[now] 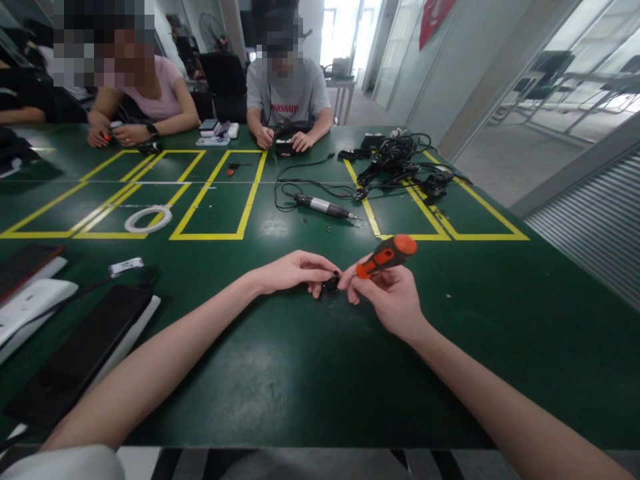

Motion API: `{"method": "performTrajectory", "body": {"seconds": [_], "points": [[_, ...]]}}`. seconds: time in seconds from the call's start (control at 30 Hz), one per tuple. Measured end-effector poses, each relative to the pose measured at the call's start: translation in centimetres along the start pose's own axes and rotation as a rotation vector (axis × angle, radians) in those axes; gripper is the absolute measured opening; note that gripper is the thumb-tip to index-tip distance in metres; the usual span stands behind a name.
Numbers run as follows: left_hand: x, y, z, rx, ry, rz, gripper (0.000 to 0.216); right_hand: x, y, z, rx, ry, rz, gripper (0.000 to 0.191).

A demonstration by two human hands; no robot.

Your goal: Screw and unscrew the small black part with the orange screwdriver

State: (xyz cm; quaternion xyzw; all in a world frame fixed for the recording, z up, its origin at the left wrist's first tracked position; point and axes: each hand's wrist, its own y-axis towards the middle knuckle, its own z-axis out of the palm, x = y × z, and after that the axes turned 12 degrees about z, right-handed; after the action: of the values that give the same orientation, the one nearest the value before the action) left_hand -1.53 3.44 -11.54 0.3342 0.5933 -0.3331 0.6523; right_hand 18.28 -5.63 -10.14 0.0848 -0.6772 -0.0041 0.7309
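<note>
Near the middle of the green table, a small round black part [330, 288] with a short tube on top sits between my hands. My left hand [300, 272] grips its left side with thumb and fingers. My right hand [387, 293] is closed around an orange and black screwdriver [387, 257], whose handle tilts up to the right. Fingertips of this hand are close to the black part's right side; whether they touch it I cannot tell. The screwdriver's shaft is mostly hidden by my fingers.
An electric screwdriver [325, 207] lies ahead on the green table [280, 373]. A cable tangle [400, 160] is at the back right, a white tape ring [149, 219] at left. Phones and a power strip [37, 307] lie near my left arm. Two people work across the table.
</note>
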Motion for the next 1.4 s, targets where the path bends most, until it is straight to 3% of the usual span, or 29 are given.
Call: {"method": "performTrajectory", "body": {"seconds": [0.2,0.43,0.7,1.0,1.2,1.4], "points": [[-0.05,0.13,0.01,0.006,-0.007,0.004,0.037,-0.03,0.34,-0.07,-0.123,-0.055,0.010,0.031],[-0.07,0.18,0.18,-0.004,-0.063,-0.036,0.041,-0.25,0.06,-0.18,0.007,-0.018,-0.007,0.034],[0.03,0.22,0.12,-0.005,-0.077,-0.036,0.043,0.02,0.29,-0.08,-0.071,-0.052,-0.027,0.032],[0.27,0.28,0.31,-0.030,-0.113,-0.031,0.054,-0.33,0.16,-0.03,-0.039,0.009,-0.025,0.033],[0.22,0.25,0.38,-0.030,-0.089,-0.041,0.050,-0.17,0.34,-0.25,-0.071,-0.101,-0.048,0.036],[0.14,0.28,0.43,-0.032,-0.076,-0.037,0.049,-0.47,0.32,-0.22,-0.017,-0.002,-0.023,0.034]]}}
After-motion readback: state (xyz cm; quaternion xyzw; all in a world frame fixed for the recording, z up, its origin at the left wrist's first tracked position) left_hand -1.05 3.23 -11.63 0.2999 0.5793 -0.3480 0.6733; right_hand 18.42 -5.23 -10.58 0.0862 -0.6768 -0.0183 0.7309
